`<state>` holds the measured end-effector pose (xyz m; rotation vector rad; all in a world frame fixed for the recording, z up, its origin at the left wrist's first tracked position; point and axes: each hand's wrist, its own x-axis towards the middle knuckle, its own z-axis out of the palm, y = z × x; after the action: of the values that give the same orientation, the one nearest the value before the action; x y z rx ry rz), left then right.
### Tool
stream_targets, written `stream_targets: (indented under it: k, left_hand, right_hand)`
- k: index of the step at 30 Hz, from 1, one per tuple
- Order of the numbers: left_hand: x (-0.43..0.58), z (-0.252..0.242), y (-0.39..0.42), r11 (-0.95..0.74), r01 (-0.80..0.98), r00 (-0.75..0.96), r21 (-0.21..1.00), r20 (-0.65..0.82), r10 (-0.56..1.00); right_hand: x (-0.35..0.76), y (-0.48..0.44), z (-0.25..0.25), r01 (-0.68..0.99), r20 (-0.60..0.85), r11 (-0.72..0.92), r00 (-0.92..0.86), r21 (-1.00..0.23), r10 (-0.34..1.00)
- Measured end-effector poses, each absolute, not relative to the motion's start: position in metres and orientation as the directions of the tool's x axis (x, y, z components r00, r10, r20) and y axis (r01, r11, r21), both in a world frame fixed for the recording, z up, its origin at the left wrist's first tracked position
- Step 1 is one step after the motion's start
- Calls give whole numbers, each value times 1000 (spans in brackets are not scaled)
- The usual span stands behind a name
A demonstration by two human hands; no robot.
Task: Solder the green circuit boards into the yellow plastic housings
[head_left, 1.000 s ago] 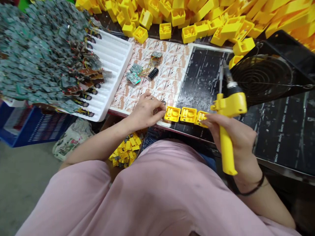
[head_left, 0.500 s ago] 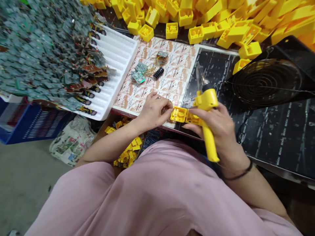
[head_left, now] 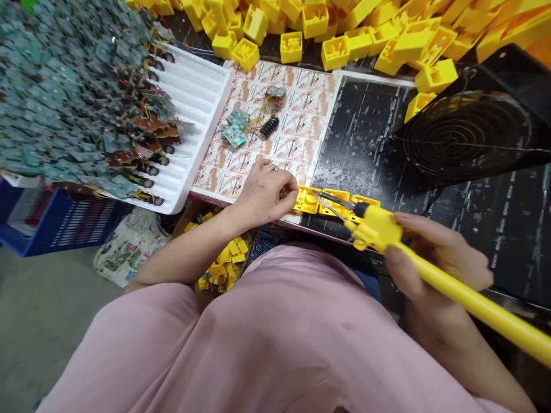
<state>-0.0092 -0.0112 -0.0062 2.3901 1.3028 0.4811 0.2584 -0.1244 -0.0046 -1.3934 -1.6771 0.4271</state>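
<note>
A yellow soldering gun [head_left: 381, 228] is gripped in my right hand [head_left: 434, 252], its dark nozzle and thin metal tip pointing left. The tip hovers over or touches the leftmost of several small yellow casings; which of the two I cannot tell. That open casing [head_left: 307, 202] lies at the table's front edge, in a row with another yellow casing [head_left: 334, 195] to its right. My left hand [head_left: 270, 194] rests beside the leftmost casing, thumb and forefinger pinched at its left edge. What those fingers hold is hidden.
Green circuit boards [head_left: 69, 115] with wires are heaped on a white ribbed tray [head_left: 200, 86] at left. Some boards [head_left: 235, 129] and a black coil [head_left: 269, 127] lie mid-table. Yellow housings [head_left: 336, 53] pile up behind; a black fan [head_left: 465, 137] stands right. A blue crate [head_left: 77, 218] sits below.
My right hand has moved right and down, away from the casings, and turned the soldering gun so its tip swings from pointing up to pointing left at the leftmost casing. My left hand stays almost still.
</note>
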Motion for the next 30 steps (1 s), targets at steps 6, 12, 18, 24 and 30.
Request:
stream_targets:
  k: [6,12,18,24,30]
  left_hand:
    - [-5,2,-5,-540,757,559,369,63,827]
    - [-4,4,-1,-567,763,582,311,50,812]
    - [-3,7,1,-583,761,601,285,28,798]
    - [-3,7,2,-592,760,613,269,9,790]
    - [-2,8,2,-589,765,608,260,9,794]
  right_hand:
    - [233,-118,-3,543,542,454,1,-706,841]
    - [230,-111,1,591,594,540,-124,-599,795]
    - [234,-106,5,627,636,609,-226,-485,738]
    - [248,-110,9,613,606,494,-31,-616,795]
    - [243,-112,13,615,557,427,25,-663,830]
